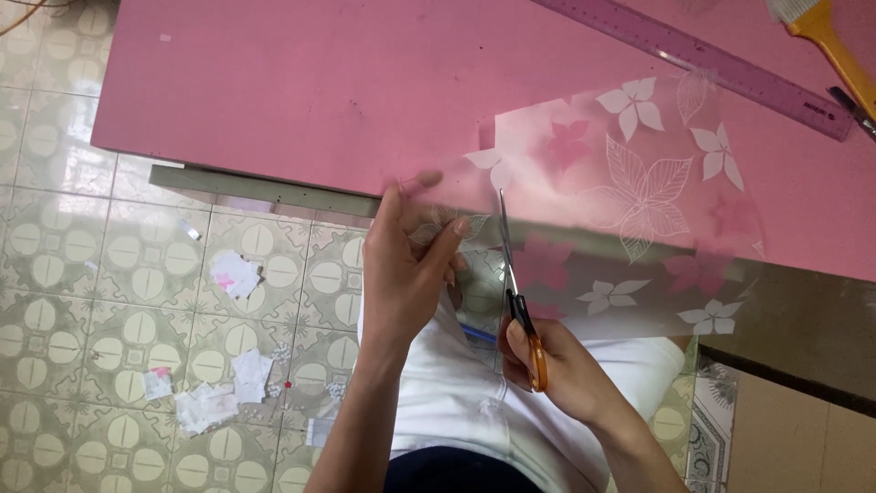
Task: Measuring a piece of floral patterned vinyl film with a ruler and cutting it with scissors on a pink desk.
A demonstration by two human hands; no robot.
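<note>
The right hand (557, 365) was closed around orange-handled scissors (516, 283), blades open a little and biting into a clear flowered plastic sheet (639, 201). Just beside the blades, the left hand (411, 265) pinched the sheet's edge to keep it tight. Beyond them, the sheet lay on the pink table (319, 82) near a ruler (703, 59).

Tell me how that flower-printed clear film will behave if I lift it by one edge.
The flower-printed clear film probably flops: it overhangs the pink table, held taut by the left hand. Likely light and slippery, given its glossy sheen.
</note>
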